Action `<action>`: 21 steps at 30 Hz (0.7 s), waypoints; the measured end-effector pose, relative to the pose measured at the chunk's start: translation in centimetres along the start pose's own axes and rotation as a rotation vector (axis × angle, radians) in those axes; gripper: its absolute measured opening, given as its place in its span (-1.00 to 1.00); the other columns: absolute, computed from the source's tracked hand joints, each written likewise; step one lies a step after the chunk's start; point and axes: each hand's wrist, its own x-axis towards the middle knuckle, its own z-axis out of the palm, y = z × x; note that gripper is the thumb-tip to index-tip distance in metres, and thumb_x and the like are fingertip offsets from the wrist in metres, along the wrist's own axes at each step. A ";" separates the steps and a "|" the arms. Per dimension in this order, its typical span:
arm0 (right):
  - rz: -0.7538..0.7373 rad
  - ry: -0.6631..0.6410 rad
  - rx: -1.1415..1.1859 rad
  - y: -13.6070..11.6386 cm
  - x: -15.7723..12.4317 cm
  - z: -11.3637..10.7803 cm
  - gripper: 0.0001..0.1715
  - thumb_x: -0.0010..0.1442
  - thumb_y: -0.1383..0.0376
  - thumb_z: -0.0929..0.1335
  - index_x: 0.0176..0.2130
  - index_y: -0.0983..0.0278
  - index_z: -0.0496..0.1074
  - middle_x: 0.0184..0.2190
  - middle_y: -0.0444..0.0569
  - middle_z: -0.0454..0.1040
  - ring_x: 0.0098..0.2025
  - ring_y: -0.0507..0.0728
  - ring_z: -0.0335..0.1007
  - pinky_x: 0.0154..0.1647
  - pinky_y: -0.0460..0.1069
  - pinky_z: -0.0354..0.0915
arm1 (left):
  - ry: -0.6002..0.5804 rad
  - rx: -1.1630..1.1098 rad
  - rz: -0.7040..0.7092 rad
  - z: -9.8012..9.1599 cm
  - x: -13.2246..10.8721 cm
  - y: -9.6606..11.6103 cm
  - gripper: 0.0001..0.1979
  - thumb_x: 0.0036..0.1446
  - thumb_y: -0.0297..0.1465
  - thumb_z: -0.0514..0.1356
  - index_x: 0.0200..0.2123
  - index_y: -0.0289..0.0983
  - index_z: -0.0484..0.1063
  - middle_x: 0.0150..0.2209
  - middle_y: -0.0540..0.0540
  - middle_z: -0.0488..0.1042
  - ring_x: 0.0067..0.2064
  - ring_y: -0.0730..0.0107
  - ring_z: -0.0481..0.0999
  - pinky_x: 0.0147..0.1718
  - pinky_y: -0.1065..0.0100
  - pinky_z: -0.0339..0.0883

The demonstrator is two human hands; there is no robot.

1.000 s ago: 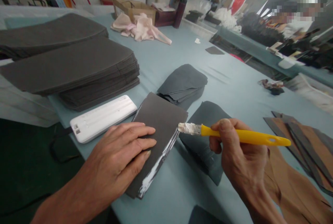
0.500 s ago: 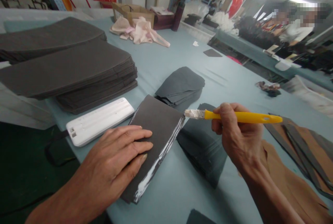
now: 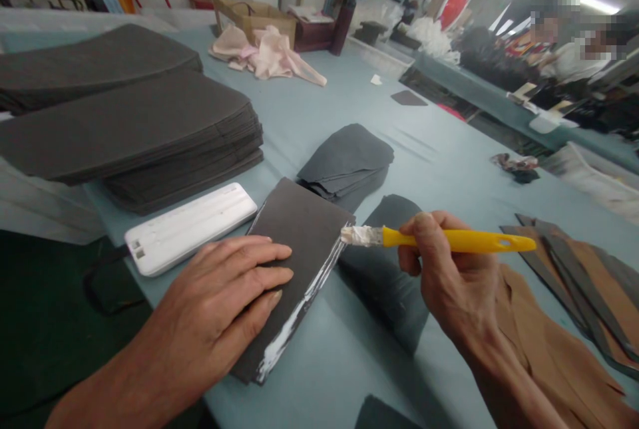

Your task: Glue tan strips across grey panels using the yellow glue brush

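Observation:
A dark rectangular stack of sheets (image 3: pixel 304 223) lies slanted at the table's near edge, its right edge streaked with white paste. My left hand (image 3: pixel 224 302) rests flat on it, fingers stretched out. My right hand (image 3: pixel 449 269) grips a yellow-handled brush (image 3: pixel 469 241), whose white-coated bristles touch the stack's right edge near its far corner. Left of the stack is a white oblong device (image 3: pixel 192 228). One dark stack of cut pieces (image 3: pixel 349 159) sits beyond it, and another (image 3: pixel 389 276) lies partly beneath the brush.
Tall dark piles (image 3: pixel 150 123) stand at the left of the blue-green table (image 3: pixel 449 169). Brown and dark pieces (image 3: pixel 544 342) lie at the right. Pale cloth (image 3: pixel 269 56) and a cardboard box (image 3: pixel 254 20) are at the back. People (image 3: pixel 579 56) are at the far right.
My right hand has moved the brush slightly left and down, from the stack's far right corner onto its pasted edge. My left hand stays in place on the stack.

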 end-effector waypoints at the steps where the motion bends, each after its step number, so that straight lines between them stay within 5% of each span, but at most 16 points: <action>1: -0.011 0.038 0.000 0.5 0.5 0.0 -0.48 0.37 -0.11 0.45 -0.40 0.22 0.47 -0.69 -0.20 0.35 -0.67 -0.01 0.19 -0.67 -0.12 0.16 | 0.003 -0.001 -0.004 0.0 0.0 0.0 -0.78 0.46 -0.43 0.12 0.04 -0.13 0.52 0.15 0.05 0.63 0.21 0.37 0.53 0.24 0.28 0.21; 10: -0.012 0.145 0.011 0.9 2.8 -0.3 -0.43 0.25 -0.20 0.49 -0.39 0.22 0.49 -0.70 -0.21 0.35 -0.67 0.00 0.21 -0.66 -0.09 0.19 | 0.019 -0.012 -0.033 -0.2 0.0 0.0 -0.77 0.44 -0.41 0.13 0.01 -0.14 0.58 0.13 -0.01 0.65 0.15 0.22 0.60 0.15 0.16 0.40; 21: 0.069 0.042 0.088 -2.4 -2.6 -0.9 -0.49 0.31 -0.12 0.50 -0.37 0.23 0.50 -0.68 -0.22 0.34 -0.65 -0.02 0.19 -0.66 -0.14 0.16 | -0.036 -0.039 0.006 -0.5 0.3 0.1 -0.75 0.46 -0.45 0.09 -0.01 -0.24 0.59 0.13 -0.15 0.64 0.18 0.15 0.60 0.17 0.04 0.45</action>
